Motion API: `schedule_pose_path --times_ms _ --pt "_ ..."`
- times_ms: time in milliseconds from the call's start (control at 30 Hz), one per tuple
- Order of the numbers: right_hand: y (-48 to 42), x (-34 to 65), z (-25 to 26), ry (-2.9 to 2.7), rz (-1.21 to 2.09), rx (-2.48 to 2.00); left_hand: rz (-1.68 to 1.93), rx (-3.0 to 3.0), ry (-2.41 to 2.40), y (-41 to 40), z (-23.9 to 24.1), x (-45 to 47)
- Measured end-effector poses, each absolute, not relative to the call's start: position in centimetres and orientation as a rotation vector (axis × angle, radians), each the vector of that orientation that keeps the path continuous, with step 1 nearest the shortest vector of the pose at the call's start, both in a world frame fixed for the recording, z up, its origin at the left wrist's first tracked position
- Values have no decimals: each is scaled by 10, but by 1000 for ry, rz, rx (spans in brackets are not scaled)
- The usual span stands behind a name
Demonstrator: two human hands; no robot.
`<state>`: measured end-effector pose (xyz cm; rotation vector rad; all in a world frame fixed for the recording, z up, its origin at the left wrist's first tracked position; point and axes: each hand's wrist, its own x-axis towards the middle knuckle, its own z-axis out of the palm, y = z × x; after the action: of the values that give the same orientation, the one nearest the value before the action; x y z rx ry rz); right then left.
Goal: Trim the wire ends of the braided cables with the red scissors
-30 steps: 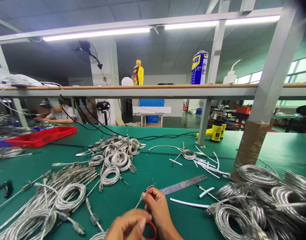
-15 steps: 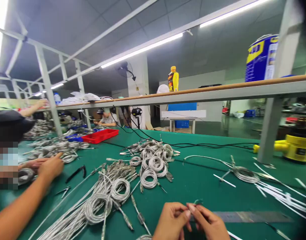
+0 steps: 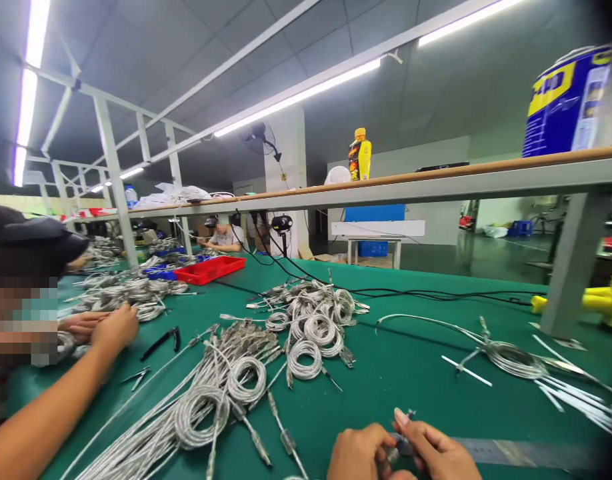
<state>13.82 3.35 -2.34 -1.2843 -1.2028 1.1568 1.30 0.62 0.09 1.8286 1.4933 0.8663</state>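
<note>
My left hand (image 3: pixel 360 453) and my right hand (image 3: pixel 439 452) come together at the bottom of the head view, above the green table. Both are closed in a pinch on a grey, clear-jacketed cable end (image 3: pixel 395 441); most of it is hidden by my fingers. Fine wire tips (image 3: pixel 411 413) stick out above my right thumb. A steel ruler (image 3: pixel 511 453) lies flat on the table beside my right hand. To the left of my hands lies a single cable with a dark lump (image 3: pixel 287 440), with coiled cables (image 3: pixel 306 360) in a pile behind it.
Many straight and coiled cables (image 3: pixel 201 417) cover the table's left. A co-worker's arm (image 3: pixel 81 380) works there near black cutters (image 3: pixel 161 343). Farther back is a red tray (image 3: pixel 211 270). White tubes and a coil (image 3: pixel 516 360) lie right, by a shelf post (image 3: pixel 576 267).
The whole view has shifted, with things appearing farther right. My hands sit a little lower and farther right; the grey cable end now shows between them, and my right thumb points upward.
</note>
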Motion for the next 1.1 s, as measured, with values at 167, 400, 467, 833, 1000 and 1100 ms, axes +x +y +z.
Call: schedule_pose_path --times_ms 167,400,467,833,1000,1100 --pt "28 129 -17 -1115 1056 -1137 992 1843 1482 2 7 13" --pt "16 129 -8 -973 1281 -940 1201 1784 1352 -9 14 12" --pt "14 129 -9 -954 1364 -851 1228 1746 1310 -10 17 10" --pt "14 129 -7 -1223 1220 -778 1086 1630 1159 -1 13 6" --pt "11 123 -5 -1092 1238 -843 1168 1893 1381 -5 12 4" --pt "8 121 -2 -1071 1234 -861 1205 1951 1363 -11 17 6"
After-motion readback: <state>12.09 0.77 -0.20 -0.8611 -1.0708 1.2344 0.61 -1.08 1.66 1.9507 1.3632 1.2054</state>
